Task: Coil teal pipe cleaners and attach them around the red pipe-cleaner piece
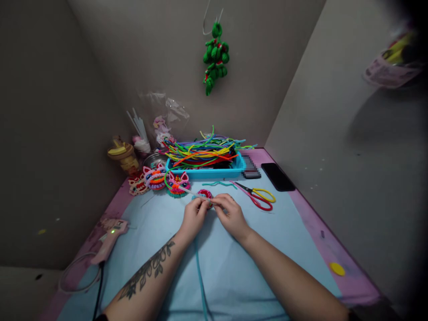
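Note:
My left hand (195, 215) is closed in a pinch at a small round pink and red pipe-cleaner piece (205, 193), just above the middle of the cloth. My right hand (230, 215) meets it from the right, thumb and forefinger pinched together. A pale thin pipe cleaner (187, 190) slants from upper left down to the fingertips of both hands. Light blue fuzz shows beside the piece. Below my left wrist a long light blue strand (200, 276) trails toward the front edge. The fingers hide part of the round piece.
Behind the hands stands a blue tray (205, 174) heaped with colourful pipe cleaners. Finished animal-face pieces (178, 184) sit left of it. Scissors (256, 196) and a black phone (278, 176) lie right. A lit pink glue gun (112, 240) with its cord lies left. Walls enclose the table.

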